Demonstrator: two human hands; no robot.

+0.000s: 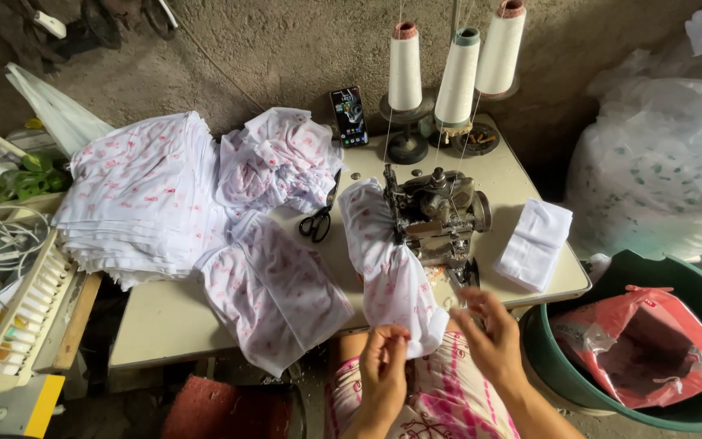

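My left hand (pixel 383 364) pinches the near end of a white cloth piece with pink print (pixel 387 268). That piece runs from my lap up under the grey overlock sewing machine (pixel 436 215). Just right of the cloth's end, my right hand (pixel 489 333) has its fingers curled close together; whether it grips the cloth or a thread is unclear. Both hands hover at the front edge of the cream sewing table (pixel 164 321).
A tall stack of printed cloth (pixel 144 199) and loose pieces (pixel 278 158) lie on the left. Black scissors (pixel 318 219), a phone (pixel 349 116), three thread cones (pixel 458 77) and folded white cloth (pixel 535 242) sit on the table. A green tub (pixel 578 382) holds a red bag.
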